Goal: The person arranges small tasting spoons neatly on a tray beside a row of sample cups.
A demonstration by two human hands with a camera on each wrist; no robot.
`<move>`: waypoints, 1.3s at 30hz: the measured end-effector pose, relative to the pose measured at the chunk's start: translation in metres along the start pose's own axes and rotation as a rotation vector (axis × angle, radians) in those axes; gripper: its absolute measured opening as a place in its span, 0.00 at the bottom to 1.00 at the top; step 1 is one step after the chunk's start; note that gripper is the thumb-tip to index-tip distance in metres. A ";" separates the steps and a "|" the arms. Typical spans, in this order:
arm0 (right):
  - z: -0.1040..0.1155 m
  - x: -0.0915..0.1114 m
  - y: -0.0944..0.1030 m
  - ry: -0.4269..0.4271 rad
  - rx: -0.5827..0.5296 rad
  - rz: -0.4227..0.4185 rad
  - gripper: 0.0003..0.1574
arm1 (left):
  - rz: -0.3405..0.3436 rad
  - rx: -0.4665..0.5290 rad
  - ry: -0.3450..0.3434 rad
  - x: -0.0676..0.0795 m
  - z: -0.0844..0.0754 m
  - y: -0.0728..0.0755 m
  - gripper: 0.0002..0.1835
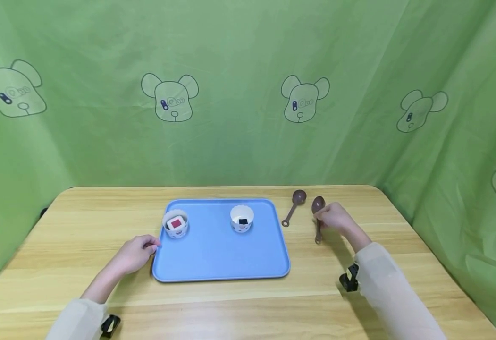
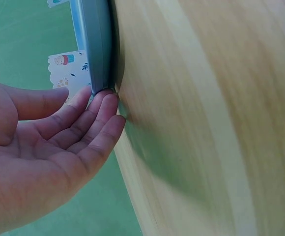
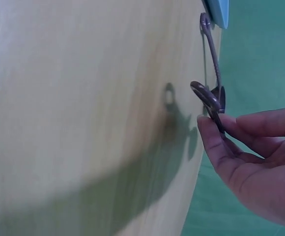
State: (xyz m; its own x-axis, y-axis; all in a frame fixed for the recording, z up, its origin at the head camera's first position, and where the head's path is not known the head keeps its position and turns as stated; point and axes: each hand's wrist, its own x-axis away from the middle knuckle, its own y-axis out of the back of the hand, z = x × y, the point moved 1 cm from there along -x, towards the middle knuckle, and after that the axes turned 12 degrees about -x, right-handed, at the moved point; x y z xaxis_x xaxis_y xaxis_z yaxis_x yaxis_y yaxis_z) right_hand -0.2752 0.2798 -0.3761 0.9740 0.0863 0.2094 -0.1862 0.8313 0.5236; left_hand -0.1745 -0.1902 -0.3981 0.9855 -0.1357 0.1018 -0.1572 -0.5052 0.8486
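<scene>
Near the right side of the table, my right hand (image 1: 334, 218) pinches a brown spoon (image 1: 317, 204) by its handle, bowl pointing away from me. The right wrist view shows the ring end of the spoon handle (image 3: 205, 96) sticking out past the fingers, with its shadow apart from it on the table. My left hand (image 1: 138, 252) is at the left edge of a blue tray (image 1: 218, 259). In the left wrist view its loosely bent fingertips (image 2: 114, 101) touch the tray's rim, and the thumb stands away from it.
On the tray, a paper cup (image 1: 177, 232) at the left holds a white piece with a red square. Another paper cup (image 1: 241, 227), right of centre, has something black in it. A second brown spoon (image 1: 292, 211) lies between tray and right hand. A green curtain (image 1: 239, 156) hangs behind.
</scene>
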 end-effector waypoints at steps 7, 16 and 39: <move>0.004 -0.002 0.005 0.020 0.004 0.034 0.17 | -0.008 -0.009 -0.003 0.000 -0.001 0.001 0.10; 0.014 0.004 0.002 0.015 0.039 0.028 0.18 | -0.004 0.000 0.007 0.000 -0.002 0.001 0.10; 0.034 0.001 -0.007 0.062 0.065 0.050 0.17 | -0.001 -0.004 0.003 0.000 0.000 0.000 0.11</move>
State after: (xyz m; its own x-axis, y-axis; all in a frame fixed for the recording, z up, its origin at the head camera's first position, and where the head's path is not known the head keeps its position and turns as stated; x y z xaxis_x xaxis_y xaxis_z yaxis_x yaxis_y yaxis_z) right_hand -0.2772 0.2556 -0.3519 0.9691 0.1620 0.1861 -0.2405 0.7883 0.5664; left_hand -0.1749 -0.1898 -0.3979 0.9858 -0.1327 0.1027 -0.1561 -0.5017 0.8508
